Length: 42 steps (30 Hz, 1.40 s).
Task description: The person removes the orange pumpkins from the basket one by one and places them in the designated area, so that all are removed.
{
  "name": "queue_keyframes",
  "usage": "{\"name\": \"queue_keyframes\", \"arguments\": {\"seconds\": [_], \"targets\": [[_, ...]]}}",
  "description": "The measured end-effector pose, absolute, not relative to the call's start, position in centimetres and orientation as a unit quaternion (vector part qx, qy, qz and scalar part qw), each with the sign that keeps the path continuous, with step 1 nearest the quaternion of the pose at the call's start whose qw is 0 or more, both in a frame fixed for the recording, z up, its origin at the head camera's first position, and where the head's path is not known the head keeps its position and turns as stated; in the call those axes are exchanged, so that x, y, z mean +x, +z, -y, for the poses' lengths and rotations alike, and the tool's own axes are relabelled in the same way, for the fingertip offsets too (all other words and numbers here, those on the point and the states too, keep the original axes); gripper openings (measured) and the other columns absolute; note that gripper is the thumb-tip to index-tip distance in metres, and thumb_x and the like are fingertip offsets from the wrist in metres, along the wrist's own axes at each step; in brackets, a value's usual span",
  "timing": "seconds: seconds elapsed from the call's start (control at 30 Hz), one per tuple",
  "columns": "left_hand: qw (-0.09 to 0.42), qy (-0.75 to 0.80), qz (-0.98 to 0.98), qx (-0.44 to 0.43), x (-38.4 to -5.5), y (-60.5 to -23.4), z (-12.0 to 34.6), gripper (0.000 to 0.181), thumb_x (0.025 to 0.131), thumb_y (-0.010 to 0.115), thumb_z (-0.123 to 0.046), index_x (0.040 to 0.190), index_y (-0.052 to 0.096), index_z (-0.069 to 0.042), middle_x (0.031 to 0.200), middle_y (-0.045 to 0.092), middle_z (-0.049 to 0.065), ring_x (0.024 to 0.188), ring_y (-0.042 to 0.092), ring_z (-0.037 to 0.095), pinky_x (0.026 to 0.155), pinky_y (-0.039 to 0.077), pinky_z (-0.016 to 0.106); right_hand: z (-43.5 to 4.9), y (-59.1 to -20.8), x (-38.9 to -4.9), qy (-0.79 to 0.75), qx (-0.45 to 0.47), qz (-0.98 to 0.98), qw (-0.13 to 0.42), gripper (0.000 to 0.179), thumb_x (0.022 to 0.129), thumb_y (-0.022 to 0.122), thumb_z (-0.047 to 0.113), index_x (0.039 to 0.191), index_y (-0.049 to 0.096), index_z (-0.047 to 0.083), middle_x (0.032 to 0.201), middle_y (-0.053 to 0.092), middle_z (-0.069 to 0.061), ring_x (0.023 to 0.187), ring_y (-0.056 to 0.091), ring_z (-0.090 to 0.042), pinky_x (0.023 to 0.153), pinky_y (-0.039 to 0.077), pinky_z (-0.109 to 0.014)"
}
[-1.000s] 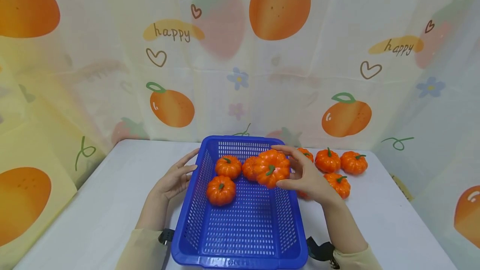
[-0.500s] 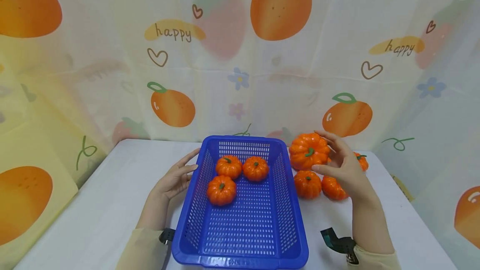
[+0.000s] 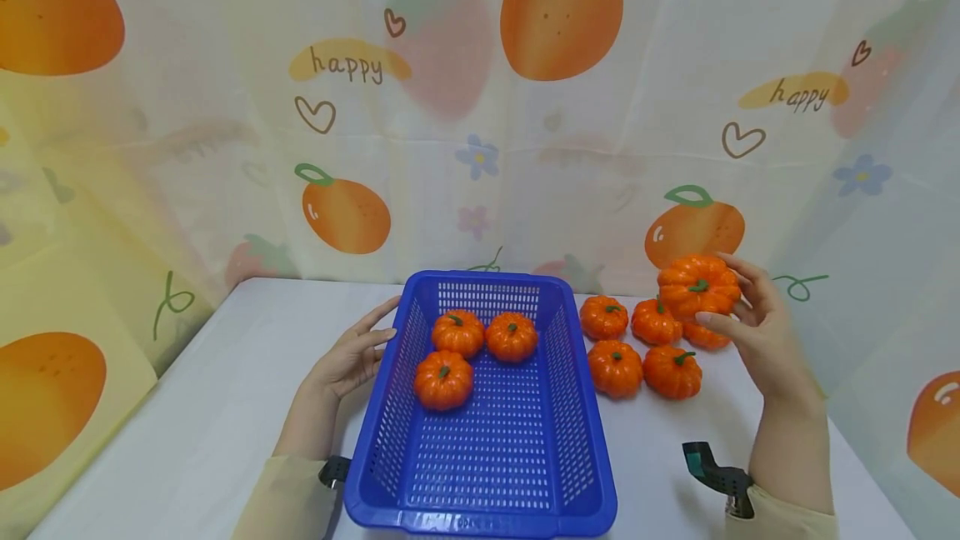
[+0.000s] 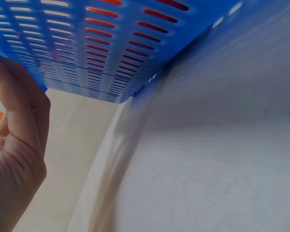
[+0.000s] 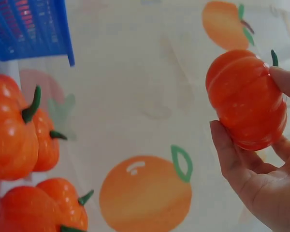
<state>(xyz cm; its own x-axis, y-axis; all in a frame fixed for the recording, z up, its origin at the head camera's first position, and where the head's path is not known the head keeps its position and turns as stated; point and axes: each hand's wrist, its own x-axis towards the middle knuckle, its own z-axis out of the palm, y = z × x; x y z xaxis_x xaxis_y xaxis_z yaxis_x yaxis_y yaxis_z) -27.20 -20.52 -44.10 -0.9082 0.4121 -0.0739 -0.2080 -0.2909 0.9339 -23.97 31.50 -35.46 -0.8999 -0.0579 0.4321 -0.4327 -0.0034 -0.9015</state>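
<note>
My right hand [image 3: 768, 340] holds a small orange pumpkin [image 3: 697, 280] up over the right part of the table, thumb and fingers around its side. The right wrist view shows this pumpkin [image 5: 246, 101] raised, its green stem near the thumb. A blue plastic basket [image 3: 480, 522] with slotted walls stands in the middle. Inside it, toward the back, sit three pumpkins [image 3: 443, 382]. My left hand [image 3: 351, 363] rests its loosely extended fingers against the basket's left side, near the rim. From the left wrist, the slotted basket wall [image 4: 111, 63] appears beside that hand.
Several more pumpkins [image 3: 615, 369] lie on the white table [image 3: 660, 465] right of the basket, one partly hidden below the held pumpkin. A fruit-printed curtain [image 3: 427, 215] hangs behind the table's far edge.
My right hand has carried the pumpkin from over the basket's right side out to the right, past the pumpkins on the table. The left hand and basket stay in place.
</note>
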Motion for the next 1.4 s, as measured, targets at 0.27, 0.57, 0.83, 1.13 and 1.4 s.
{"name": "queue_keyframes", "arguments": {"seconds": [0.27,0.57,0.83,1.13,1.4], "targets": [[0.192,0.808,-0.55,0.089,-27.6,-44.9,20.7,0.063,0.104,0.04,-0.004,0.159,0.015,-0.02,0.11,0.069,-0.001,0.081,0.072,0.011,0.071,0.062,0.023,-34.8,-36.8,-24.1,0.74,0.13,0.648,0.127,0.064,0.091,0.056,-0.012,0.146,0.043,0.018,0.134,0.043,0.008,0.103,0.065,-0.002,0.084,0.056,-0.011],[0.189,0.808,-0.551,0.092,-27.9,-45.5,20.7,0.063,0.103,0.041,-0.004,0.159,0.016,-0.02,0.112,0.069,-0.002,0.082,0.071,0.01,0.072,0.061,0.022,-38.6,-38.9,-24.2,0.784,0.065,0.607,0.108,0.059,0.093,0.054,-0.01,0.142,0.047,0.02,0.128,0.04,0.008,0.106,0.054,-0.006,0.074,0.061,-0.02],[0.191,0.801,-0.561,0.087,-27.5,-44.8,20.6,0.066,0.103,0.042,-0.006,0.16,0.012,-0.019,0.111,0.069,-0.003,0.082,0.072,0.01,0.072,0.061,0.023,-40.6,-40.4,-24.2,0.781,-0.023,0.621,0.058,0.062,0.093,0.059,-0.005,0.141,0.041,0.03,0.12,0.042,0.015,0.099,0.054,-0.002,0.069,0.062,-0.021],[0.192,0.799,-0.563,0.086,-27.4,-44.2,20.4,0.066,0.103,0.044,-0.006,0.16,0.013,-0.018,0.111,0.069,-0.002,0.083,0.071,0.01,0.072,0.061,0.023,-42.5,-42.6,-24.2,0.787,-0.059,0.614,0.006,0.057,0.094,0.06,-0.003,0.134,0.047,0.036,0.116,0.043,0.014,0.087,0.062,-0.002,0.07,0.062,-0.024],[0.188,0.806,-0.556,0.081,-27.8,-45.0,20.6,0.064,0.103,0.042,-0.006,0.159,0.017,-0.022,0.112,0.069,-0.001,0.082,0.071,0.011,0.072,0.062,0.024,-43.8,-44.7,-24.6,0.722,-0.091,0.682,-0.071,0.067,0.096,0.062,0.01,0.145,0.028,0.04,0.117,0.036,0.022,0.091,0.055,0.008,0.075,0.058,-0.016]]}}
